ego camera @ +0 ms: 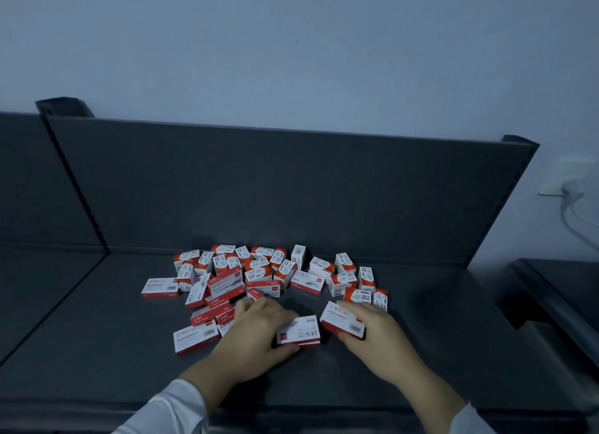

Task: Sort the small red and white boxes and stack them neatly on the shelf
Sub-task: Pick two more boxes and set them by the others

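Note:
A loose heap of small red and white boxes (259, 278) lies scattered on the dark grey shelf (421, 320), some flat, some on edge. My left hand (256, 333) grips a flat box marked 24/6 (299, 331) near the front of the heap, thumb under its near edge. My right hand (372, 326) holds another flat box (338, 320) just to the right, tilted up off the shelf. The two held boxes are close together but apart.
The shelf's upright back panel (291, 187) rises behind the heap. A divider (74, 180) separates a second bay on the left. A lower dark ledge (557, 294) lies at right, with a wall socket and cable (565, 190) above it.

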A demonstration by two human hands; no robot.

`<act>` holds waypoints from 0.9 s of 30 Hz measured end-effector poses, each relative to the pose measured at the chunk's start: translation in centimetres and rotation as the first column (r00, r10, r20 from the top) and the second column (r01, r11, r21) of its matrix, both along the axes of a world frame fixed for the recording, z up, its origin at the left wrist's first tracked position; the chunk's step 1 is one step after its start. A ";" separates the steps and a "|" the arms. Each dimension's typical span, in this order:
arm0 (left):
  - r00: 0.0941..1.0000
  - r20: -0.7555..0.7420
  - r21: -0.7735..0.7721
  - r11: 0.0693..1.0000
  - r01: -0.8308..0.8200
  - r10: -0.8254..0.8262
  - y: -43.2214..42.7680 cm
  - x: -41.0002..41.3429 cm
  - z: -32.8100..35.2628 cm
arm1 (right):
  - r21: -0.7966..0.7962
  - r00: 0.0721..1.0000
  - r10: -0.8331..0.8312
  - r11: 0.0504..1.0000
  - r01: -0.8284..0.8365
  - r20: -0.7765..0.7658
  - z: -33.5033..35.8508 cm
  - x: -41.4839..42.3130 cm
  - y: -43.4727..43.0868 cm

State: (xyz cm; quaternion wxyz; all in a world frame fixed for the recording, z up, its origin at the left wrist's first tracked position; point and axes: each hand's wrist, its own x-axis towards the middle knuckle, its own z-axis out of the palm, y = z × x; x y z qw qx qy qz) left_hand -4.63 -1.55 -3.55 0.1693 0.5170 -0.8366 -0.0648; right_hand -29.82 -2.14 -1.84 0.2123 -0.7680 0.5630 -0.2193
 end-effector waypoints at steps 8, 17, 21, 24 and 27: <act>0.942 -0.293 0.076 0.987 -0.145 0.161 1.0 1.6 2.9 | -0.008 0.992 0.081 0.997 -0.080 0.100 2.9 1.4 -0.1; 0.901 -0.223 0.047 0.927 -0.372 0.373 4.7 7.4 5.4 | -0.042 0.971 0.208 0.978 -0.205 0.119 5.4 7.9 0.5; 0.861 -0.264 0.095 0.900 -0.425 0.434 6.7 10.8 5.6 | -0.032 0.959 0.266 0.964 -0.264 0.093 5.8 12.1 1.4; 0.842 -0.294 0.105 0.891 -0.441 0.452 8.4 14.1 5.9 | -0.047 0.948 0.306 0.952 -0.303 0.088 6.0 15.6 2.2; 0.821 -0.319 0.104 0.878 -0.467 0.474 10.3 17.9 6.6 | -0.067 0.942 0.326 0.945 -0.321 0.081 6.4 19.7 3.2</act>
